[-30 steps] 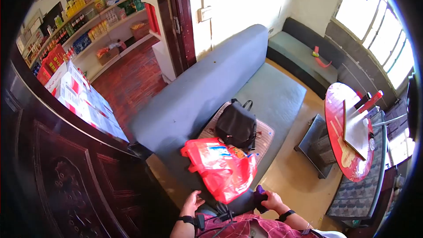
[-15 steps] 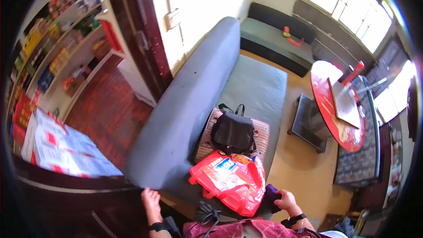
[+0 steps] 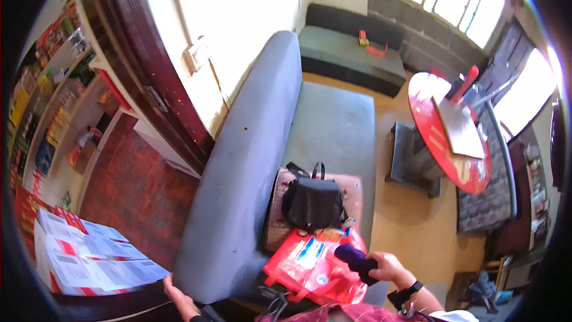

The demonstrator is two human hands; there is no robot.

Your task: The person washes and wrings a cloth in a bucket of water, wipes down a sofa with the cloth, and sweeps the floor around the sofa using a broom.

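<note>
My right hand (image 3: 387,267) is closed round the end of a dark purple, soft-looking bundle (image 3: 356,260), whose exact kind I cannot tell. The bundle overlaps the right side of a red plastic bag (image 3: 319,262) lying on the sofa seat. Behind that bag a black backpack (image 3: 313,203) rests on a pink patterned cushion (image 3: 353,188). My left hand (image 3: 180,299), fingers stretched and holding nothing, is low at the near end of the blue-grey sofa backrest (image 3: 244,161). Just left of it are white and red printed boxes or papers (image 3: 98,256).
On the right stands an oval red table (image 3: 420,116) bearing a white board (image 3: 462,131) and a red cylinder. A second dark sofa (image 3: 351,53) sits under the window. Goods shelves (image 3: 59,107) line the left, beyond a dark door frame (image 3: 161,59).
My right hand has lifted the purple bundle up and leftward, over the red bag. My left hand has moved left and down in view. The camera view has turned.
</note>
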